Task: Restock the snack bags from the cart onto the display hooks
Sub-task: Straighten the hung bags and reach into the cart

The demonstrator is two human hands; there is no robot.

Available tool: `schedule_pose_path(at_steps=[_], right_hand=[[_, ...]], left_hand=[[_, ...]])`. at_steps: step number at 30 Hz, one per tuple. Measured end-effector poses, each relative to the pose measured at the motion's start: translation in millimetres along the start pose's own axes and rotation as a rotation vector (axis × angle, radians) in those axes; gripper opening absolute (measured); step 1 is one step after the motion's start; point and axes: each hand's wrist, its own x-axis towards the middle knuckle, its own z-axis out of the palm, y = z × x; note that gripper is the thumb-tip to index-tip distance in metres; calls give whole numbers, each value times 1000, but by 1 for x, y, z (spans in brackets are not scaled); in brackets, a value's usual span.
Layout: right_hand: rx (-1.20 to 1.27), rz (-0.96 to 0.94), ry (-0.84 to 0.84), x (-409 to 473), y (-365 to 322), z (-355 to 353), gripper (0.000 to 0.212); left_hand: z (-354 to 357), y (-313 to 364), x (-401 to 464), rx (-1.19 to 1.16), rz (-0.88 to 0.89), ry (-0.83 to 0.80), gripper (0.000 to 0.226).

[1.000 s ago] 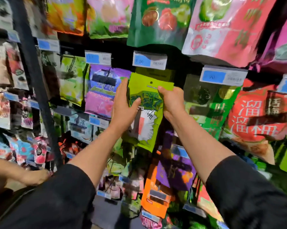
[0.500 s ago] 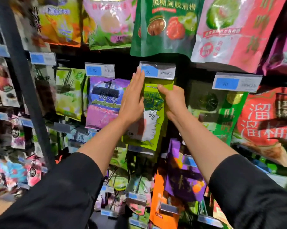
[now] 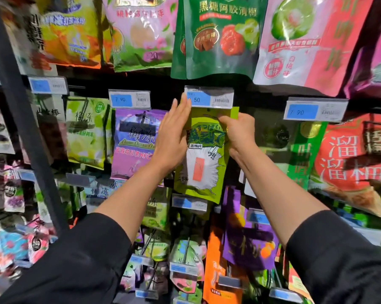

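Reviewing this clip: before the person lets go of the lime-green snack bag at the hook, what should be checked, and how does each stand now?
1. Right hand pinches the lime-green snack bag near its top: ok.
2. Left hand lies flat against the bag's left edge, fingers straight: ok.
3. Bag's hang hole threaded on the hook: cannot tell, hidden behind the blue-and-white price tag.
4. Bag hangs upright: ok.
5. Purple bag alongside undisturbed: ok.

Both bare forearms reach up and forward out of wide black sleeves, converging at chest-high centre. The left hand [image 3: 173, 134] is upright with its fingers straight and held together, palm facing right. The right hand [image 3: 238, 130] has its fingers curled inward, thumb and fingertips closed in a pinching grip.
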Motion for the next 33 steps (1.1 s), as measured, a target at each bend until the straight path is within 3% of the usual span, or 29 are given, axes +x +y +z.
schedule_pose_path(at_steps=[10,15,18,23,27,30,33], right_hand=[[-211,-119,87,12,11,13,15],[-325,-64,181,28,20,17,3],[-375,-3,210,32,31,12,22],[-361,30,227,27,47,-7,11],[-222,54,253,11,53,-46,12],[-194,-23,251,-18,44,-98,5],[-144,-56,324,-48,31,-175,14]], left_hand=[[1,-6,0,-3,26,-3,85],[3,-7,-2,26,36,-15,91],[7,-7,-5,77,48,-23,93],[20,-1,-16,117,-9,-9,94],[55,22,-43,66,-63,22,79],[99,61,-66,-70,-41,-53,74],[153,116,-83,-255,-17,-127,66]])
